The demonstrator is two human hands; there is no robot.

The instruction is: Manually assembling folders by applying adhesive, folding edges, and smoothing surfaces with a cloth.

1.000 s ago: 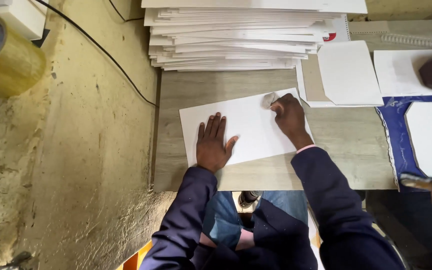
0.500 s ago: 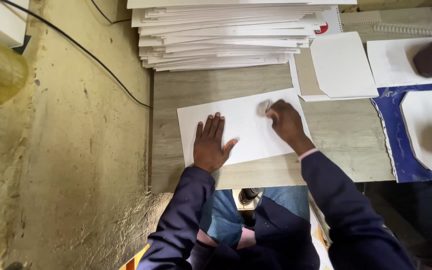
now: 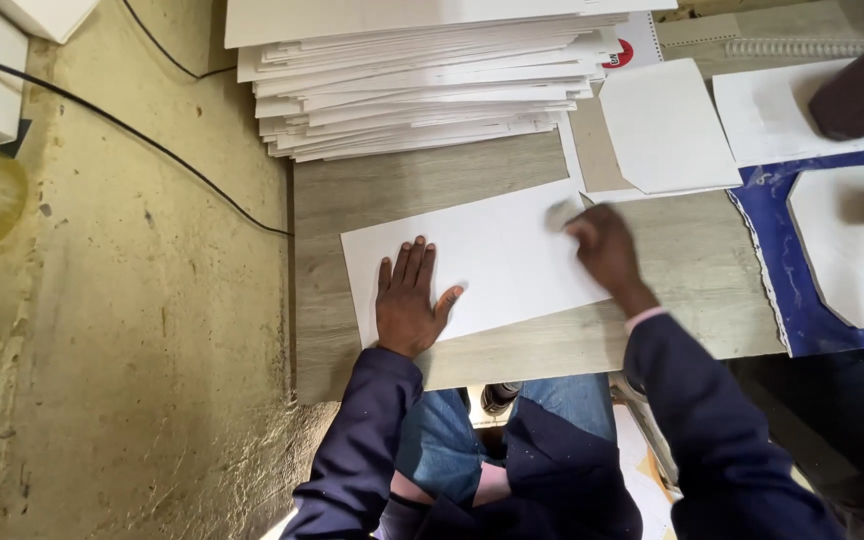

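Observation:
A white sheet (image 3: 497, 262) lies flat on the wooden table (image 3: 692, 270) in front of me. My left hand (image 3: 409, 300) presses flat on its near left part, fingers spread. My right hand (image 3: 604, 245) is closed around a small pale rubbing piece (image 3: 561, 214) at the sheet's far right corner; the piece is blurred. Both arms wear dark blue sleeves.
A tall stack of white sheets (image 3: 422, 80) stands at the table's far side. Cut white card pieces (image 3: 664, 125) and a blue sheet (image 3: 782, 270) with a white shape lie to the right. A black cable (image 3: 142, 140) crosses the concrete floor (image 3: 132, 330) on the left.
My right hand has rubbed across the sheet's far right corner and sits slightly nearer and to the right. The left hand stays flat on the sheet. The camera view shifted a little.

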